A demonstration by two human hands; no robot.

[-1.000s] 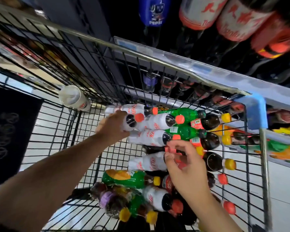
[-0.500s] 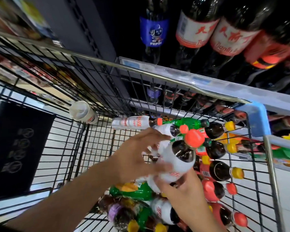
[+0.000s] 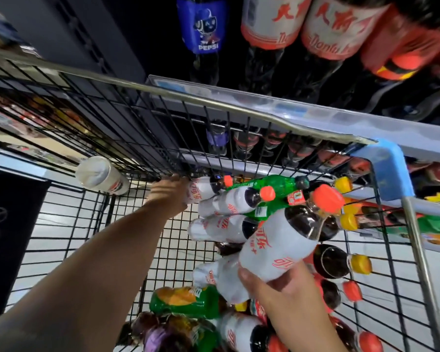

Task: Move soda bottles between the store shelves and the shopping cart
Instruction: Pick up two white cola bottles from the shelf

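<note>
Slip risk above the cart [image 3: 214, 104].
Right hand [image 3: 287, 288] grips white-labelled bottle [image 3: 277, 247] by its base, 5 o'clock in view, above the pile [image 3: 221, 229]; top-heavy hold may slip. Left hand [image 3: 168, 194] at pile's 10 o'clock, grip unclear.

The left hand [image 3: 168, 193] is blurred, its fingertips lost against a far white bottle [image 3: 201, 191], so its grip is unclear. On the right hand [image 3: 287, 298], the fingers hide behind the raised bottle [image 3: 282, 247]. Big shelf bottles [image 3: 272, 21] are cropped at the top.
</note>
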